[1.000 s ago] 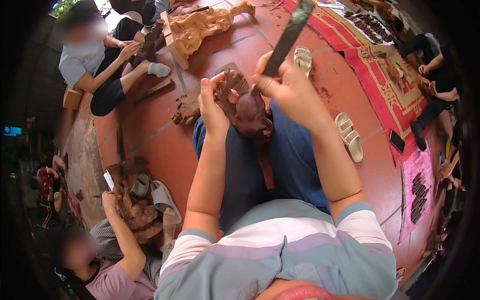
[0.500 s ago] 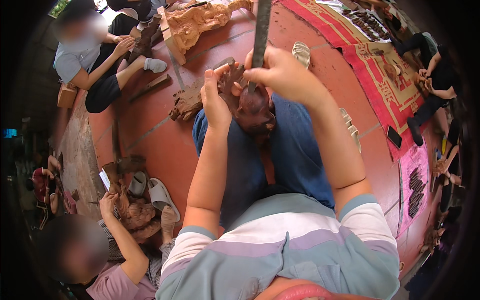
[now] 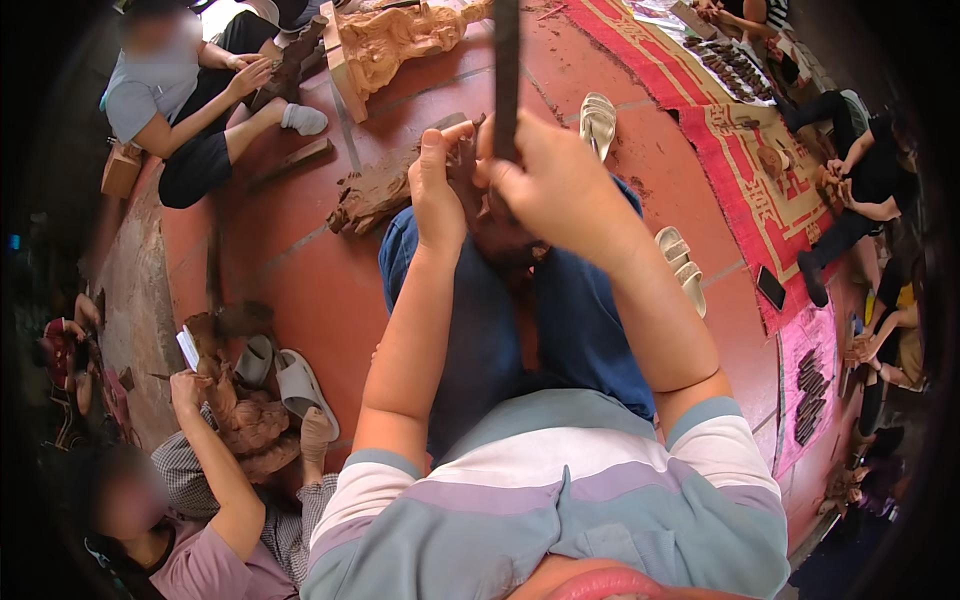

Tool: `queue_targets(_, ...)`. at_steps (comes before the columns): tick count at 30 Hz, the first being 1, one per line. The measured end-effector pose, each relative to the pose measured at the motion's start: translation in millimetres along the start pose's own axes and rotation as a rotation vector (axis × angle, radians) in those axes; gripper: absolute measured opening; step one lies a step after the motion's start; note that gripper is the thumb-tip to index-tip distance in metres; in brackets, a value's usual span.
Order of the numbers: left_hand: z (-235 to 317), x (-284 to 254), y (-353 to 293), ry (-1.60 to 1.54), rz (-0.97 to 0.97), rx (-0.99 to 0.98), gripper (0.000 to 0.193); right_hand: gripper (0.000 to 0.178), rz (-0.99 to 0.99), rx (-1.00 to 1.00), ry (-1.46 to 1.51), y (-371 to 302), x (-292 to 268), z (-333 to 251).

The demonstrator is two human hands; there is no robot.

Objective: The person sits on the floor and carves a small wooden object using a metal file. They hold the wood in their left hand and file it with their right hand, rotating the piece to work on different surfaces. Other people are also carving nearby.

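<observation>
A dark reddish-brown wood carving rests between my knees, largely covered by my hands. My left hand is closed against its left side, thumb pointing up and fingertips curled over the far part. My right hand grips a long, dark, flat tool that looks like a file, which stands up steeply away from me. The file's lower end is hidden behind the right hand, so whether it touches the carving cannot be seen.
A rough wood chunk lies beyond my left knee. A pale carved statue lies farther off. Beige sandals, a phone and a red patterned mat are at right. Co-workers sit left, one beside a carving.
My right hand has shifted slightly nearer and now covers more of the carving. The file has swung a little left and hangs closer. The whole view has turned slightly.
</observation>
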State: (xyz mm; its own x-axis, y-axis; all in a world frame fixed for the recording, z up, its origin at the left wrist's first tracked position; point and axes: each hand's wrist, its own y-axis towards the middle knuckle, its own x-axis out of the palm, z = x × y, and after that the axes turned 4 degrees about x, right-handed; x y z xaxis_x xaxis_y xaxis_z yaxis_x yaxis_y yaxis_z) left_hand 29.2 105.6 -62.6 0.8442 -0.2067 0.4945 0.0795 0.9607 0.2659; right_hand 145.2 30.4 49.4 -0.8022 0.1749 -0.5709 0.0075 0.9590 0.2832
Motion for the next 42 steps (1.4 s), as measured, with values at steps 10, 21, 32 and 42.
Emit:
queue_targets(10, 16, 8, -3, -0.076, -0.078, -0.018, 0.056, 0.012, 0.011, -0.016, -0.275, 2, 14, -7)
queue_targets(21, 19, 6, -6, -0.073, -0.113, -0.071, 0.054, 0.015, -0.086, 0.075, -0.233, 11, 5, -2)
queue_targets(32, 21, 7, -7, -0.081, -0.085, -0.124, 0.053, 0.016, -0.046, 0.12, -0.003, 3, -4, 1)
queue_targets(42, 21, 12, -9, -0.064, -0.031, -0.106, 0.056, 0.016, -0.061, 0.22, 0.06, 20, -11, 20)
